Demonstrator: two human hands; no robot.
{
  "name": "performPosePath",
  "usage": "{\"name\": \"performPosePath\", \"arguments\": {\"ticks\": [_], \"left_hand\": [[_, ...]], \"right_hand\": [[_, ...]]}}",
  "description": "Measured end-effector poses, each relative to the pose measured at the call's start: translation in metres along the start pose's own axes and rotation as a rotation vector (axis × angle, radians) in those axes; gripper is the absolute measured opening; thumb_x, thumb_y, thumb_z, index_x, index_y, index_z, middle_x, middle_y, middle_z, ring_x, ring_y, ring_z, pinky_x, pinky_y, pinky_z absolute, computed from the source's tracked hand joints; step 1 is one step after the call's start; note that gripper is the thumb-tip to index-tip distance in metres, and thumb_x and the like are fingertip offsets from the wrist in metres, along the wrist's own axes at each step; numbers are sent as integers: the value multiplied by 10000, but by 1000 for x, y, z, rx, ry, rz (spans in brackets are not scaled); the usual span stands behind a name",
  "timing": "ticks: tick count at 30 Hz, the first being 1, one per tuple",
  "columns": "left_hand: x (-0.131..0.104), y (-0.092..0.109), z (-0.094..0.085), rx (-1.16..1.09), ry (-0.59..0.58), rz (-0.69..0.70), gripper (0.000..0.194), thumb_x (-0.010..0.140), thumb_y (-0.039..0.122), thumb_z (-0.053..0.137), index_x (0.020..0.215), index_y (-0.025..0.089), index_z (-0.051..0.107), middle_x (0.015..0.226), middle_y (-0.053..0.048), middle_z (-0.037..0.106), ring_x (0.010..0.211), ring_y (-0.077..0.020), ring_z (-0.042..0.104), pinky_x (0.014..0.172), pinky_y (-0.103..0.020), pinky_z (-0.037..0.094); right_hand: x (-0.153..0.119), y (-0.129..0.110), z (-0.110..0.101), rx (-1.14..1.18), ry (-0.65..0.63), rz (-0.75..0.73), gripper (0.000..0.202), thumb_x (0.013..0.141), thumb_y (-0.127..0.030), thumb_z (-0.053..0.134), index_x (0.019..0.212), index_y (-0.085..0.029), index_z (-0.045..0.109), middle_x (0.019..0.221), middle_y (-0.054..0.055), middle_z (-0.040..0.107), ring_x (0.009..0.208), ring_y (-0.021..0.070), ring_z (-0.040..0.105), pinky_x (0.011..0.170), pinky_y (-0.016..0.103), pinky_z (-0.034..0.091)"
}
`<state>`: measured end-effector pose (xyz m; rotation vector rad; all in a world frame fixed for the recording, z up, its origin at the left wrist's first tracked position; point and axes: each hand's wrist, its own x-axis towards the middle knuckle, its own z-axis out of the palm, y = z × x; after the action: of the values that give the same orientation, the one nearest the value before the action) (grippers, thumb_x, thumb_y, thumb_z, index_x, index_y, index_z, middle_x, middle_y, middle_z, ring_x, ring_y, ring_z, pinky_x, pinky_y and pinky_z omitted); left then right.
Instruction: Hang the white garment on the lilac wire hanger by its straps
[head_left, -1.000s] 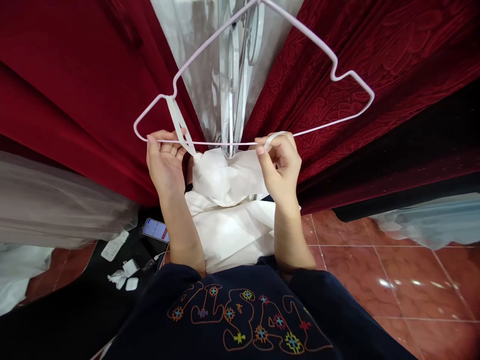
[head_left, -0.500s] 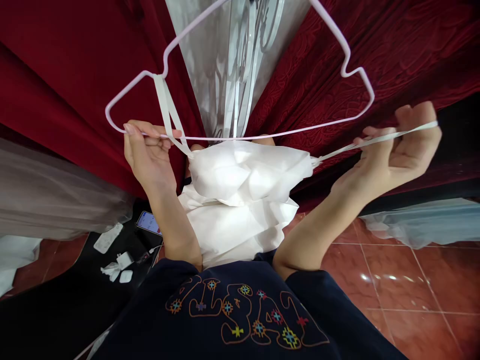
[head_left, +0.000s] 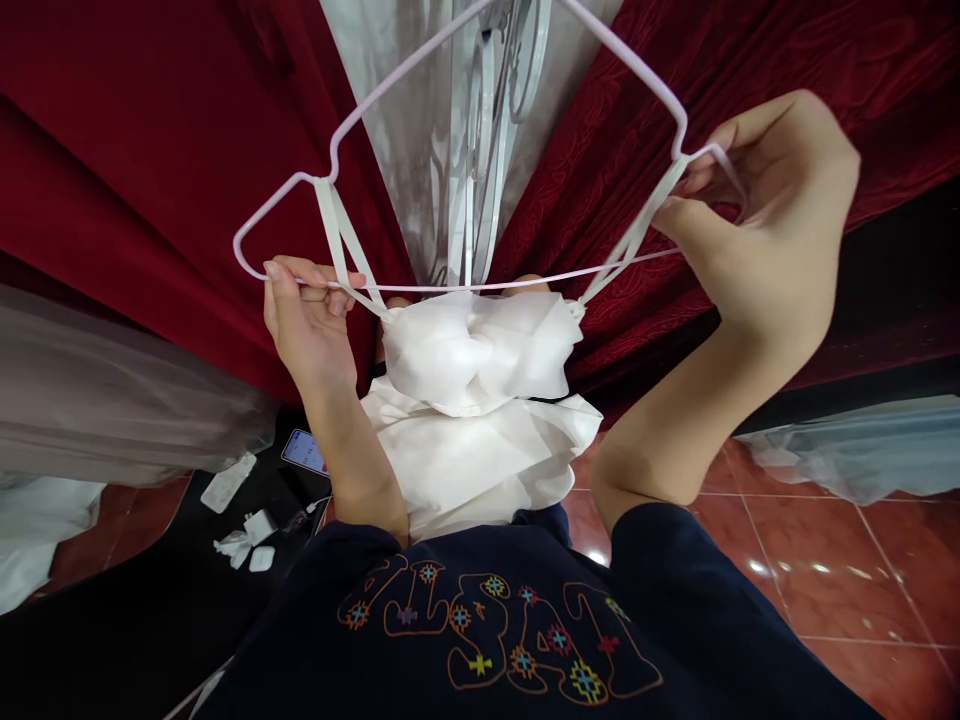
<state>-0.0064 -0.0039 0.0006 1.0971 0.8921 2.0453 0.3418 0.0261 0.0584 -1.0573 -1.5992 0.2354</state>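
**While both straps hang from the hanger, one hand is at each end of it**

As the pale hanger (head_left: 334,155) spans the space before the person, its long axis running from side to side, a white garment (head_left: 480,355) hangs from it, gathered loosely between the lower bar and the body. The left strap (head_left: 331,225) loops over the hanger's left notch and the right strap (head_left: 649,213) over its right notch, both passing by the lower bar.

The relation to watch is at the hanger's right notch: the right hand (head_left: 776,215) lies just outward of it and is much the nearer one. Its fingers bend around the hanger's right end, with the thumb by the right strap; whether they pinch it tightly I can't tell. The left hand (head_left: 311,320) pinches the lower bar near the hanger's left corner between thumb and forefinger, its other fingers bent close to the left strap.

Beyond the hanger, red curtains (head_left: 187,150) frame a pale cloth (head_left: 386,90). Below the hanger's left end, a black surface (head_left: 135,640) bears a lit phone (head_left: 302,451), a white charger (head_left: 259,527) and a small white case (head_left: 261,558); what that case contains, I can't see. Below the hanger's right end are red floor tiles (head_left: 795,530).
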Motion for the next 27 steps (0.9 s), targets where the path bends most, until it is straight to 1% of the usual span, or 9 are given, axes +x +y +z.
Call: {"name": "performPosePath", "arguments": {"ticks": [3,5,8,10,12,15,18,21,27], "left_hand": [[0,-2,1,5,-3,-11,549,1072,679,663,799,236,490,722,-14,698,579,-135,446,659,-330,395],[0,-2,1,12,-1,-18,533,1087,663,642,810,236,482,731,-18,699,582,-140,442,661,-334,384],[-1,-2,1,37,-20,-17,483,1124,605,587,828,241,474,752,-21,694,581,-144,450,660,-340,367],[-2,-1,1,65,-15,-32,512,1127,664,545,837,248,473,766,-25,683,588,-154,474,664,-346,381],[-2,-1,3,79,-4,-49,576,1081,773,547,836,256,480,769,-28,669,602,-170,504,668,-353,407],[-1,-2,4,66,-12,-47,620,1013,854,583,835,266,497,761,-26,650,618,-184,536,670,-358,450],[1,-4,0,71,-23,-37,579,1036,814,586,842,273,514,777,-28,671,635,-189,550,695,-357,497],[1,-4,-7,117,-23,-58,517,1060,743,606,843,274,584,837,-52,750,681,-193,599,723,-348,531],[-5,3,-14,99,-203,-194,451,1054,641,678,1028,217,828,954,-123,854,663,-177,610,641,-314,517]], "right_hand": [[0,8,1,12,-32,-77,353,765,-97,898,1064,-222,758,989,7,746,845,92,619,783,352,446],[-4,12,5,29,19,-152,372,779,-232,948,1112,-235,782,1068,40,740,925,129,645,818,360,461],[-19,8,19,84,296,-268,391,824,-474,926,1129,-258,812,1111,53,696,1088,199,652,910,404,501],[-36,-3,33,158,556,-306,330,849,-519,902,1050,-271,819,1033,40,647,1022,191,628,894,413,515],[-56,-16,48,227,660,-266,267,880,-504,880,991,-269,817,981,42,627,893,165,603,829,405,526],[-85,-29,72,219,319,-108,290,983,-502,741,1177,-299,815,1232,79,717,1003,206,675,792,401,566],[-102,-26,93,174,-52,5,370,993,-481,713,1342,-365,759,1352,58,683,874,144,631,723,364,584],[-105,-16,101,172,-81,61,376,980,-484,733,1338,-374,761,1277,45,641,793,108,556,697,348,575],[-97,-9,93,211,-93,88,334,984,-448,734,1298,-353,798,1279,58,655,1003,162,664,731,337,578]]}}
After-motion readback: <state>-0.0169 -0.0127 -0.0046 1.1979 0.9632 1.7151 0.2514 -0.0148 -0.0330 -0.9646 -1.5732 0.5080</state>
